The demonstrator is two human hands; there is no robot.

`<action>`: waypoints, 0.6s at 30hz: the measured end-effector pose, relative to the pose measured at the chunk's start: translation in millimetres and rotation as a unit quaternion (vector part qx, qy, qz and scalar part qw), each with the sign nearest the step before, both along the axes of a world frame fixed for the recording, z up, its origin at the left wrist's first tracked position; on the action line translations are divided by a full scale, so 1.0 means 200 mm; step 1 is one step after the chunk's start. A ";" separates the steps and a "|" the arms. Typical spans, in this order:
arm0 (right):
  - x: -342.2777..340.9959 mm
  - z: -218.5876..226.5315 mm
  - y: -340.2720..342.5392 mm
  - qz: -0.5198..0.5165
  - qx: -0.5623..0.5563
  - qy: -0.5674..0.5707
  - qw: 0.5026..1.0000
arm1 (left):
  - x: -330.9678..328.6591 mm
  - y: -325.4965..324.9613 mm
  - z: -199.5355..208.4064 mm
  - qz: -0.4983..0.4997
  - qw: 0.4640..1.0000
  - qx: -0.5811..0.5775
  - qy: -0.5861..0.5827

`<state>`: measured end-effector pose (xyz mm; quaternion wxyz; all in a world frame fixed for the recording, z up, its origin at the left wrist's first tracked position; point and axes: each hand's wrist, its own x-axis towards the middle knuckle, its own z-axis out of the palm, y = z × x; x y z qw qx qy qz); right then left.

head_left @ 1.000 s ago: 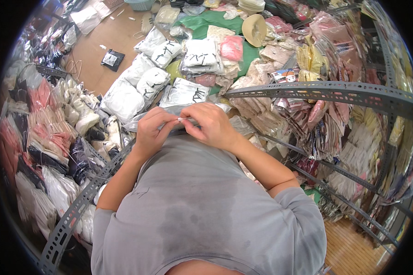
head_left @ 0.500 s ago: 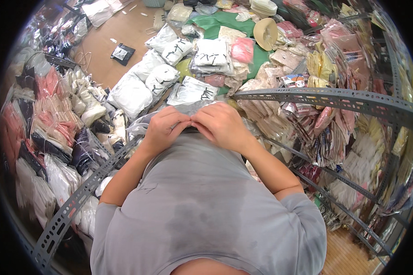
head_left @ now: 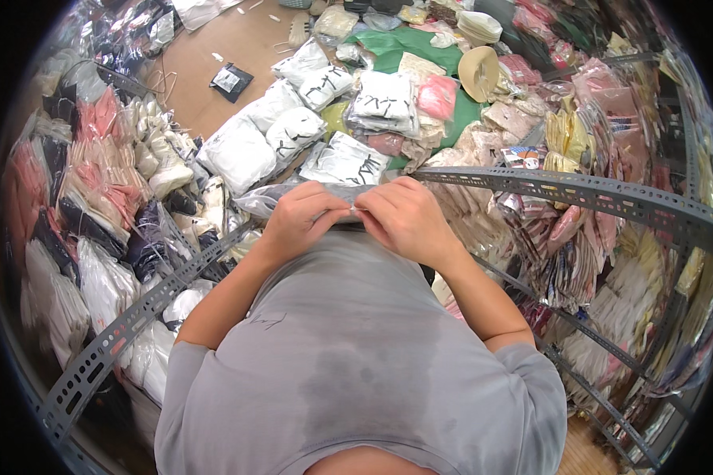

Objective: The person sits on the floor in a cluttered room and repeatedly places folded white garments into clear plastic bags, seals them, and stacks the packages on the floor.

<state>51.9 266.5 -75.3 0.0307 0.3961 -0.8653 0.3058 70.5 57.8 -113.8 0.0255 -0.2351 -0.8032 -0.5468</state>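
In front of my waist, my left hand (head_left: 303, 222) and my right hand (head_left: 410, 223) meet at the fingertips, both closed in a pinch. Between them they grip the edge of a clear plastic bag (head_left: 255, 201), which looks grey inside and extends past my left hand. My shirt and fingers hide much of it, so its contents cannot be made out. Just beyond the hands lies a white plastic package (head_left: 345, 161) with black marks. Further white packages (head_left: 238, 154) are piled to its left.
Perforated metal shelf rails run along my right (head_left: 578, 190) and left (head_left: 135, 332). Bagged folded garments (head_left: 107, 190) crowd the left shelf, and more (head_left: 562, 253) hang at the right. A black packet (head_left: 230, 81) lies on the brown floor (head_left: 190, 59); a beige hat (head_left: 478, 74) rests on green cloth.
The surroundings have shifted slightly right and down in view. My hands stay together, still pinching the bag's edge, and the bag's part beyond my left hand lies smoother.
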 end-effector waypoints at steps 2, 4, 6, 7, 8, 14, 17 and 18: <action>-0.01 0.04 0.01 0.000 -0.002 -0.016 1.000 | 0.00 0.00 0.01 0.004 1.000 -0.001 0.000; -0.02 0.05 0.01 -0.001 -0.013 -0.020 1.000 | 0.00 -0.01 0.02 0.013 1.000 0.000 0.004; -0.03 0.02 0.03 -0.005 -0.033 -0.015 0.999 | 0.00 -0.01 0.02 0.015 1.000 0.000 0.007; -0.02 0.02 0.04 -0.012 -0.039 -0.018 0.999 | 0.01 -0.02 0.02 0.012 1.000 0.000 0.008; -0.02 0.01 0.05 -0.018 -0.044 -0.021 0.999 | 0.00 -0.02 0.02 0.010 1.000 0.000 0.009; 0.01 -0.01 0.04 -0.031 -0.085 -0.036 0.995 | 0.00 -0.01 0.02 0.018 0.999 0.003 0.031; 0.00 -0.02 0.04 -0.033 -0.083 -0.037 0.995 | 0.00 0.00 0.01 0.021 0.999 0.005 0.025; 0.01 -0.03 0.03 -0.034 -0.082 -0.030 0.996 | 0.00 -0.01 0.01 0.021 0.999 0.003 0.024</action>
